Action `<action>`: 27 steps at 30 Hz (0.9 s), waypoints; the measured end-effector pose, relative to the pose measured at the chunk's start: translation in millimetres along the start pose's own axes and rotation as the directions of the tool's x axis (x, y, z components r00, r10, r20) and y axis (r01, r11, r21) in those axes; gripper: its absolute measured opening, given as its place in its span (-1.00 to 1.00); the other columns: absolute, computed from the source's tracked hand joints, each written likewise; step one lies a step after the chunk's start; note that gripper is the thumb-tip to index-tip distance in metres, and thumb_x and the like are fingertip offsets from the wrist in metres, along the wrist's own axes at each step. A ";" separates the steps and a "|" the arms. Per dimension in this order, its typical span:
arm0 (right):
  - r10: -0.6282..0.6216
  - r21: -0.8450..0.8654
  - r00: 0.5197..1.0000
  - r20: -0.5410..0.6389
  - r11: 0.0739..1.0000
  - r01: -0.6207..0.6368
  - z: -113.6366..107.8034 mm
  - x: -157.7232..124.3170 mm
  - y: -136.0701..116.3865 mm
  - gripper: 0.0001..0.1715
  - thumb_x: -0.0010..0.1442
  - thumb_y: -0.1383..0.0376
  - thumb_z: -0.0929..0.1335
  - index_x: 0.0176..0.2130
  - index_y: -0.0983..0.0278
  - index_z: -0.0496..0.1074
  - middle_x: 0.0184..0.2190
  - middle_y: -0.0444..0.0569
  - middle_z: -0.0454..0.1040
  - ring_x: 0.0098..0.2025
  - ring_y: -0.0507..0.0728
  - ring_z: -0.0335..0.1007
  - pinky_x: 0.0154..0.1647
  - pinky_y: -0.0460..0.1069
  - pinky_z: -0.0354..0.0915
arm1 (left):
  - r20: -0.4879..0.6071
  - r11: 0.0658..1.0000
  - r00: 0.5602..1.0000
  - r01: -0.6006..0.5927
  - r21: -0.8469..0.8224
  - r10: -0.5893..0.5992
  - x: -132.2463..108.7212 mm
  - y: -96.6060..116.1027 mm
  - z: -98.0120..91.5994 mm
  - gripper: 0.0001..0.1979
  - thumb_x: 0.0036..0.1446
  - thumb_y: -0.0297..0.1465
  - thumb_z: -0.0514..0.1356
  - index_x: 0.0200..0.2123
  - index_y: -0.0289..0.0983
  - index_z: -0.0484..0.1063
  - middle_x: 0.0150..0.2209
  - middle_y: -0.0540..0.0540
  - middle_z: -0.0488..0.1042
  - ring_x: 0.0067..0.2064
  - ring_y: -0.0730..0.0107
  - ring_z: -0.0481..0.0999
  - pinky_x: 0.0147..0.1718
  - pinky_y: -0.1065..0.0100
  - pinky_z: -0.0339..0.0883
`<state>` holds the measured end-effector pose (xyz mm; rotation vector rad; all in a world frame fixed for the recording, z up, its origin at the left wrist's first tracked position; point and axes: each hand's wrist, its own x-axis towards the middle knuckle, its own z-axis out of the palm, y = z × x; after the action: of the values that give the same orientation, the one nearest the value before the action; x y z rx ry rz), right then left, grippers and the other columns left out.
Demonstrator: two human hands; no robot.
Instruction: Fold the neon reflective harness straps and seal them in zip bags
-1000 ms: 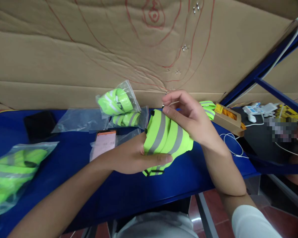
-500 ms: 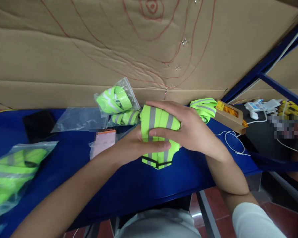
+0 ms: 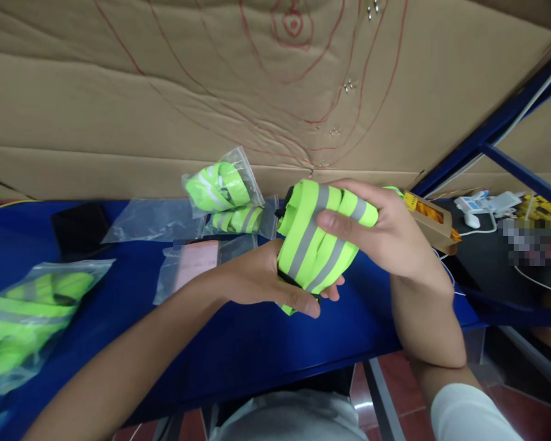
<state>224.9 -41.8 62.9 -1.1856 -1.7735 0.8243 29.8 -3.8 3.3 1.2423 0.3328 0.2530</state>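
Observation:
A folded bundle of neon green strap [image 3: 310, 236] with grey reflective stripes and black parts is held between both hands above the blue table [image 3: 330, 331]. My left hand [image 3: 275, 285] grips its lower left end, thumb across the front and fingertips showing beyond the lower right edge. My right hand [image 3: 376, 226] holds the upper right part, thumb on the front and the other fingers behind, mostly hidden. Behind the bundle lie two clear bags with green straps, one [image 3: 223, 187] resting above the other [image 3: 239, 219].
At the left lies a larger bagged green vest or strap [image 3: 32, 318]. Nearby are a black flat item [image 3: 80, 229], an empty clear bag [image 3: 151, 220] and a pink card [image 3: 196, 260]. A cardboard box [image 3: 431, 220] and white cable stand right, below the cardboard wall [image 3: 119, 104].
The bundle has moved right and tilted, showing a black piece at its upper left. My right hand has shifted right with it, and my left thumb sits lower.

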 end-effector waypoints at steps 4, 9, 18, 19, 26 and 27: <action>0.053 0.098 0.998 0.023 0.994 -0.055 -2.8 0.7 4.8 -0.52 0.22 -0.11 0.46 -0.09 0.20 0.57 -0.34 -0.10 0.63 -0.38 0.12 0.57 -0.44 -0.02 0.48 | -0.081 0.973 0.989 -0.101 0.209 0.121 -2.7 3.0 2.5 -0.76 0.15 -0.37 0.41 -0.10 -0.29 0.60 -0.15 -0.14 0.69 -0.13 0.29 0.67 -0.17 0.36 0.56; 0.066 0.192 0.998 -0.017 0.979 -0.062 2.9 3.1 14.0 -0.48 0.21 -0.16 0.44 -0.09 0.17 0.57 -0.34 -0.08 0.64 -0.35 0.17 0.61 -0.37 0.04 0.54 | -0.186 0.896 0.955 -0.136 0.423 0.233 -0.2 2.8 -3.6 -0.77 0.24 -0.27 0.35 -0.12 -0.30 0.60 -0.18 -0.12 0.69 -0.17 0.30 0.66 -0.15 0.36 0.52; 0.096 0.245 0.992 0.080 0.963 -0.113 4.2 19.6 34.4 -0.50 0.27 -0.05 0.44 0.05 0.19 0.54 -0.12 -0.04 0.64 -0.13 0.14 0.61 -0.12 0.02 0.52 | -0.206 0.893 0.947 -0.142 0.426 0.248 -8.1 10.7 7.1 -0.76 0.15 -0.28 0.41 -0.16 -0.27 0.58 -0.22 -0.03 0.69 -0.17 0.30 0.68 -0.13 0.33 0.54; 0.049 0.194 0.999 0.019 0.980 -0.052 5.0 22.6 37.5 -0.49 0.25 0.00 0.47 0.08 0.19 0.51 -0.08 -0.04 0.63 -0.08 0.13 0.59 -0.08 0.01 0.50 | -0.221 0.896 0.944 -0.133 0.424 0.245 -8.7 11.5 9.0 -0.78 0.17 -0.29 0.40 -0.16 -0.27 0.58 -0.23 -0.03 0.69 -0.18 0.31 0.68 -0.16 0.34 0.54; -0.267 -0.109 0.921 0.283 0.945 0.307 4.9 14.5 26.7 -0.45 0.38 -0.01 0.34 0.23 0.17 0.43 0.19 0.05 0.49 0.25 0.22 0.41 0.28 0.13 0.34 | -0.062 0.764 0.946 -0.219 0.607 0.319 -8.9 9.5 4.4 -0.86 0.26 -0.39 0.29 -0.11 -0.24 0.57 -0.13 -0.02 0.68 -0.09 0.31 0.65 -0.03 0.32 0.49; -0.267 -0.153 0.910 0.317 0.933 0.327 6.5 11.9 24.9 -0.30 0.31 -0.06 0.41 0.30 0.17 0.37 0.25 0.08 0.43 0.30 0.27 0.35 0.33 0.17 0.30 | -0.051 0.715 0.937 -0.228 0.661 0.346 -8.7 7.4 3.0 -0.86 0.27 -0.39 0.27 -0.11 -0.25 0.56 -0.12 -0.04 0.67 -0.07 0.28 0.64 -0.01 0.29 0.48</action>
<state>226.4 -22.6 42.0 -0.9148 -2.2614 0.6719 22.8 -7.4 12.1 1.9802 0.3900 0.5521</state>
